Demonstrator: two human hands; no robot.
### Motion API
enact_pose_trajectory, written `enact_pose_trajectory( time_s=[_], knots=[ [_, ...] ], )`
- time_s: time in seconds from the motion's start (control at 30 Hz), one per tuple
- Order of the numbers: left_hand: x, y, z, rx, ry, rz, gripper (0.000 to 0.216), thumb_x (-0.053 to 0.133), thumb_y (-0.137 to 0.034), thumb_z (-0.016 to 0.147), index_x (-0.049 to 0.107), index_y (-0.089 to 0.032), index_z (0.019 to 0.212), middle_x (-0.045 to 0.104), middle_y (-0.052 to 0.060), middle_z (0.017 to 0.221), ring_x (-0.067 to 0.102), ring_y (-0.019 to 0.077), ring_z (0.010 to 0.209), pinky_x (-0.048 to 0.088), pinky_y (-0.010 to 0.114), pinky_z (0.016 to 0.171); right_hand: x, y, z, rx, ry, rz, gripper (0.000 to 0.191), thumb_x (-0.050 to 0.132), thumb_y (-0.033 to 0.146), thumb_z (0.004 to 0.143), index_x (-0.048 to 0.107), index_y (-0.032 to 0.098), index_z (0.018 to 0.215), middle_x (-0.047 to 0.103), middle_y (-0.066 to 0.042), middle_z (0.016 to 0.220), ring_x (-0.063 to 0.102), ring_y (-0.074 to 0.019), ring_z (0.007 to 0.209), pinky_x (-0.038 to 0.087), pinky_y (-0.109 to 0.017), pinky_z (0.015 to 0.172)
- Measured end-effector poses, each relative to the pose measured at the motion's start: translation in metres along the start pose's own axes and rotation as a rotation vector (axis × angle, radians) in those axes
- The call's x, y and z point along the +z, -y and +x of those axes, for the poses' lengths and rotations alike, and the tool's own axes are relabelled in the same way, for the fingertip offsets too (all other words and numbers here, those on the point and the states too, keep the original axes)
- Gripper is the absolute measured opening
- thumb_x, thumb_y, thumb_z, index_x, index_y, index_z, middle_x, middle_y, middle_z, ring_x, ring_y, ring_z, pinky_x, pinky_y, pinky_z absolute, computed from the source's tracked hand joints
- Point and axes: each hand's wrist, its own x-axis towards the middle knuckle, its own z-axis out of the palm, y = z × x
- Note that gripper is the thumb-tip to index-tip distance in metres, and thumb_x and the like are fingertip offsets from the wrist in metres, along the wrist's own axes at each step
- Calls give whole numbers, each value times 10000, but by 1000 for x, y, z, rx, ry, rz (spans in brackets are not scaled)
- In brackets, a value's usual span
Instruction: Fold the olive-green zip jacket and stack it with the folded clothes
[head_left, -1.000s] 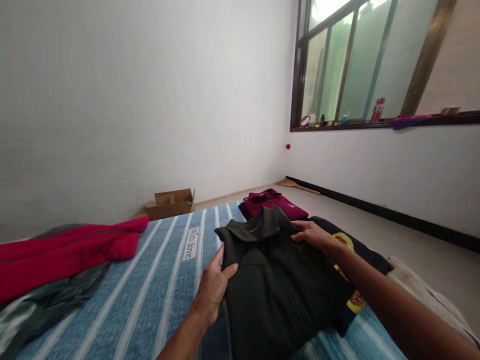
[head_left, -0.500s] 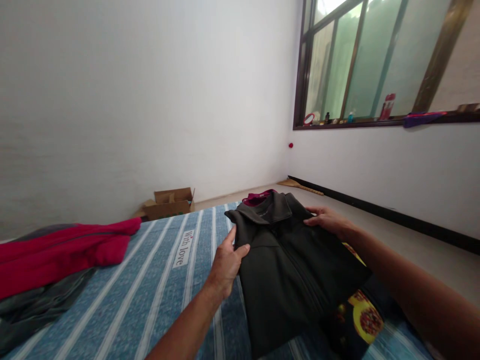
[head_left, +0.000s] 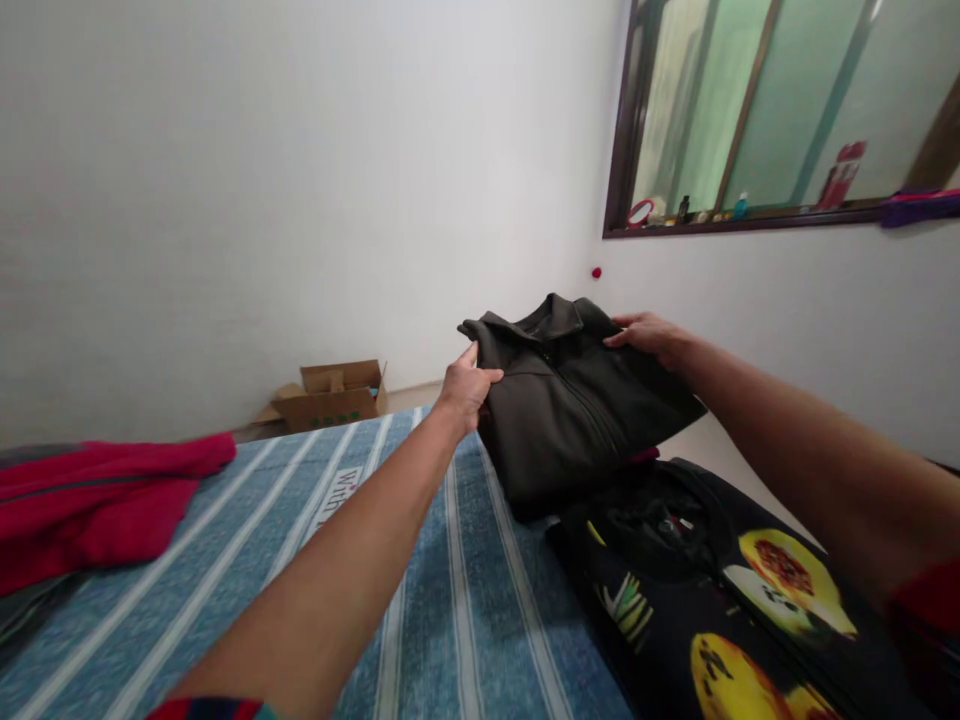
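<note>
My left hand (head_left: 465, 385) and right hand (head_left: 651, 335) each pinch a shoulder of the folded dark jacket (head_left: 577, 405); between both grips it looks soft, light, floppy.

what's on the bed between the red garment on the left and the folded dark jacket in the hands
In the head view, only bare striped blue sheet lies between the red garment and the dark jacket, crossed by the left forearm.

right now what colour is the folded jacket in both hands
Dark charcoal grey, nearly black; the folded jacket shows best in the head view.
</note>
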Motion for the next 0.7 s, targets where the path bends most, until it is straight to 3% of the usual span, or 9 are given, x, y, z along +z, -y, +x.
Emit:
enact_pose_trajectory(
  time_s=[0.13, 0.23, 0.3, 0.4, 0.57, 0.7],
  knots=[
    [2, 57, 19, -223, -66, 68, 527, 648, -80, 657, 564, -225, 1156, 647, -3, 709, 543, 104, 469, 502, 285, 538, 17, -48, 37, 31, -146, -315, 350, 645, 163, 740, 651, 211, 1087, 713, -23, 796, 653, -167, 674, 520, -304, 663],
    [-2, 100, 18, -344, -100, 134, 425, 653, -68, 636, 596, -159, 1046, 637, 20, 675, 564, 130, 502, 505, 296, 536, 31, -98, 47, 89, -193, -465, 197, 710, 199, 671, 718, 159, 863, 698, -47, 731, 648, -199, 764, 494, -299, 739],
    [-5, 116, 16, -351, -100, 131, 378, 645, -60, 629, 604, -148, 994, 647, 34, 699, 590, 144, 548, 507, 291, 545, 33, -123, 50, 109, -216, -543, 119, 705, 234, 672, 719, 148, 752, 686, -52, 702, 642, -207, 793, 478, -289, 767],
    [-6, 119, 20, -330, -103, 132, 346, 638, -56, 619, 614, -146, 953, 651, 36, 722, 595, 143, 570, 498, 269, 548, 27, -137, 52, 121, -273, -633, 150, 666, 286, 702, 713, 145, 719, 683, -58, 717, 639, -206, 788, 472, -277, 748],
    [-1, 110, 28, -198, -145, 93, 397, 631, -53, 620, 617, -159, 1002, 655, 17, 759, 595, 119, 603, 481, 222, 585, 13, -129, 53, 89, -415, -731, 234, 617, 332, 733, 710, 173, 878, 695, -57, 885, 627, -189, 863, 456, -248, 745],
    [0, 122, 23, -281, -149, 123, 323, 641, -73, 636, 616, -122, 954, 644, 34, 697, 592, 129, 580, 481, 233, 556, 19, -135, 48, 77, -400, -801, 225, 620, 332, 725, 714, 169, 847, 695, -72, 873, 629, -203, 869, 456, -257, 738]
  ],
)
